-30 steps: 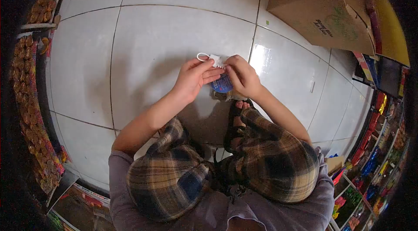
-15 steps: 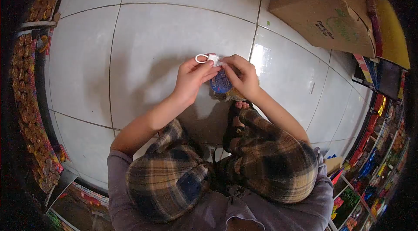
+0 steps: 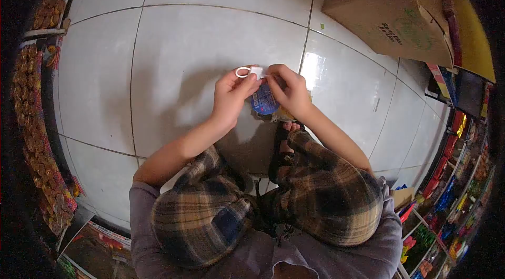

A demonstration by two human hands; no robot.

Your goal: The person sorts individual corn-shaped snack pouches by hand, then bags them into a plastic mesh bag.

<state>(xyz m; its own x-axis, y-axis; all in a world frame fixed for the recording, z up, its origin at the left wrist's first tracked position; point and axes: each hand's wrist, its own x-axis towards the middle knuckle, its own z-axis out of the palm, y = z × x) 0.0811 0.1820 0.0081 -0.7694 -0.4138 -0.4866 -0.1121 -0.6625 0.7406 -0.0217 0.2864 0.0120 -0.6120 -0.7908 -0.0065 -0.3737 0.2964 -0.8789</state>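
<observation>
A small white plastic piece with a round loop is pinched between the thumb and fingers of my left hand, its loop pointing left. My right hand has its fingertips closed at the piece's right end, around a thin pale bit too small to make out. Just below the hands, a blue printed packet or label lies in a brownish, partly see-through bundle, half covered by my right hand.
White floor tiles spread around me. A cardboard box stands at the upper right. Shelves of colourful packets line the right side, and rows of brown packaged goods the left. A sandalled foot is below my right hand.
My right hand has shifted slightly left and up, its fingertips still at the end of the white piece. The left hand stays nearly in place.
</observation>
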